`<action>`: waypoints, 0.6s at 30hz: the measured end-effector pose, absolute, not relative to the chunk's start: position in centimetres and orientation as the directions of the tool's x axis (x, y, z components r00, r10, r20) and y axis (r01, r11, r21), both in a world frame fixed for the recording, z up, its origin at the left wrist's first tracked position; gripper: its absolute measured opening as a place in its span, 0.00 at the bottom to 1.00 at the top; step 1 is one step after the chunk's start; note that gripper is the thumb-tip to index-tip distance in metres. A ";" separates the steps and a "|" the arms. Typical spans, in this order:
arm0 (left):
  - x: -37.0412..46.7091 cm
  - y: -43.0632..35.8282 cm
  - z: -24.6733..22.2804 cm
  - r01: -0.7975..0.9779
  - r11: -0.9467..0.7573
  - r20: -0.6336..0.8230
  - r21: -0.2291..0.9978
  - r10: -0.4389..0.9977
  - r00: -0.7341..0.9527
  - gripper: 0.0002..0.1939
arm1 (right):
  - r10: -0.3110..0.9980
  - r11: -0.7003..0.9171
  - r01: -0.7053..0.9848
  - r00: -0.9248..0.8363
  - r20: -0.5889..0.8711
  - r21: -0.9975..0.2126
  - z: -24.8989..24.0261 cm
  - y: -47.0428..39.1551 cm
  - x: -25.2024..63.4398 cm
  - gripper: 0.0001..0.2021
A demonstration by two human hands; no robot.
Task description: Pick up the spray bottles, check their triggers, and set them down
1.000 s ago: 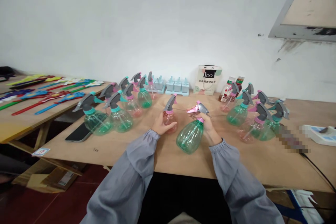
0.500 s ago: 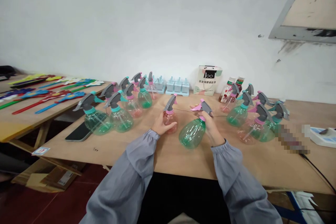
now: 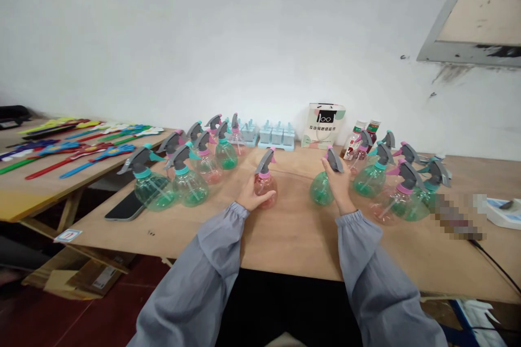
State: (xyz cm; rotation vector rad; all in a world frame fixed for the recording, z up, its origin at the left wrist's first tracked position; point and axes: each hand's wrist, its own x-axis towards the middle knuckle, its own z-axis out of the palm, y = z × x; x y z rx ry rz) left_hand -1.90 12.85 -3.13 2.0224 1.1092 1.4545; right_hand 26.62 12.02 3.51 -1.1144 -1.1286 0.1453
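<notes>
My left hand [image 3: 253, 193] is wrapped round the body of a pink spray bottle [image 3: 267, 191] with a grey and pink trigger head, upright on the table. Further right, my right hand [image 3: 338, 181] grips a green spray bottle [image 3: 321, 188] by its neck and head, which has a pink nozzle; the fingers hide its collar. This bottle stands nearly upright beside a group of others. Nearest to it is a green spray bottle with a teal collar [image 3: 369, 180]. A pink spray bottle [image 3: 394, 205] is in front of that one.
Several spray bottles [image 3: 191, 187] stand on the left, close to a phone [image 3: 124, 207]. Light-blue popsicle moulds [image 3: 277, 136], a paper bag [image 3: 323, 126] and drink bottles [image 3: 353, 141] line the back. Colourful hand-shaped clappers [image 3: 97, 160] lie on the left table. A cable [image 3: 494, 265] crosses the right side.
My right hand has carried the green bottle to the right, from a tilted pose to nearly upright beside the right group. My left hand stays on the pink bottle.
</notes>
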 end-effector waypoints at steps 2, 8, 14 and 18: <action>-1.9 12.7 -3.0 0.353 -0.611 0.603 0.709 0.784 0.145 0.40 | 0.603 0.486 0.430 0.465 0.648 -0.761 3.2 12.1 26.8 0.25; -1.9 12.6 -2.9 0.362 -0.597 0.592 0.715 0.794 0.139 0.42 | 0.616 0.435 0.565 0.381 0.690 -0.701 0.6 9.9 28.8 0.42; -1.8 12.6 -2.8 0.371 -0.581 0.576 0.724 0.806 0.139 0.41 | 0.789 0.296 0.629 0.265 0.555 -0.719 -4.3 8.6 30.8 0.48; -1.8 12.4 -2.5 0.374 -0.602 0.599 0.706 0.789 0.139 0.40 | 0.790 0.270 0.568 0.331 0.516 -0.778 -4.7 12.0 31.9 0.47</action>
